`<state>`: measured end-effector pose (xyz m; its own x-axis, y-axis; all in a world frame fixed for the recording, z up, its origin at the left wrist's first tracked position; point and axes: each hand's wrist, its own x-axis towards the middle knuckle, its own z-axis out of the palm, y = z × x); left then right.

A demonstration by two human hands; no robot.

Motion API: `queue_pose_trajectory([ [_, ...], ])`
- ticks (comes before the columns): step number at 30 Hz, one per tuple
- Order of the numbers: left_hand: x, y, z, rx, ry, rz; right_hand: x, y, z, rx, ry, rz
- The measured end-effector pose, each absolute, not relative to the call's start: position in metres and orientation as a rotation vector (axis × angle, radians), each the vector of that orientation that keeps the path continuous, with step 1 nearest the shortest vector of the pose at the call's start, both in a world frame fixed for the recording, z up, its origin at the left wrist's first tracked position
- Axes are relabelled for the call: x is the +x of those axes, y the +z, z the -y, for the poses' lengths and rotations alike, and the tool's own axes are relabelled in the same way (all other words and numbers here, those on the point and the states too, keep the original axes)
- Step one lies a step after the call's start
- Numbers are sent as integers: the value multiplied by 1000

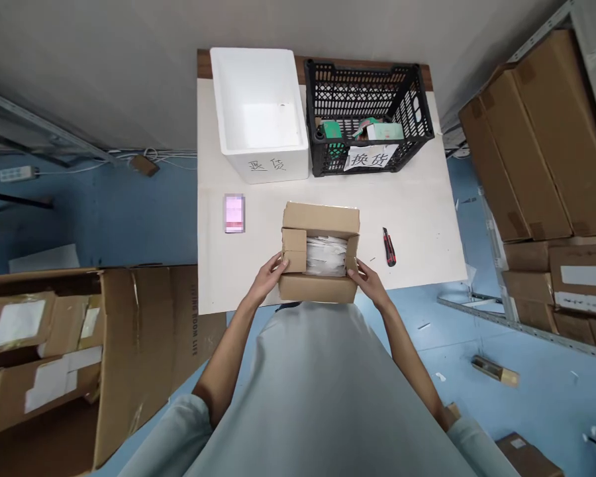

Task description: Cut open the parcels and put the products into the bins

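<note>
An opened cardboard box (318, 289) sits at the front edge of the table, close to my body. Its flaps are spread, and white paper-like packing (326, 256) fills the inside. My left hand (269, 277) grips the box's left side, thumb on the left flap. On the opposite side, my right hand (368, 279) holds the right edge near the short flap. What lies under the white packing is hidden. A red and black utility knife (389, 247) rests on the table to the right of the box. To the left lies a phone (234, 213) with a pinkish screen.
At the table's back stand a white bin (278, 169) and a black plastic crate (320, 159) holding small green boxes. A large open carton (149, 331) with parcels is on the floor at left. Stacked cartons (541, 139) fill the right-hand shelf. The table (422, 205) has a pale cover.
</note>
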<state>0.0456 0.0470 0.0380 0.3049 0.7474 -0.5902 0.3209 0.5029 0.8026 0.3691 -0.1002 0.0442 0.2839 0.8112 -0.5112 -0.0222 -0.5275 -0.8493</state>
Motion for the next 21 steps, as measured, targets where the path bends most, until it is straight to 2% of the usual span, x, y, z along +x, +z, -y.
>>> queue_pose_trajectory([
  [8,25,13,-34,1234,329,-1183,318,49,130,-1856,1118,596],
  [21,15,27,-43,1348,177,-1061,268,68,184,-1857,998,372],
])
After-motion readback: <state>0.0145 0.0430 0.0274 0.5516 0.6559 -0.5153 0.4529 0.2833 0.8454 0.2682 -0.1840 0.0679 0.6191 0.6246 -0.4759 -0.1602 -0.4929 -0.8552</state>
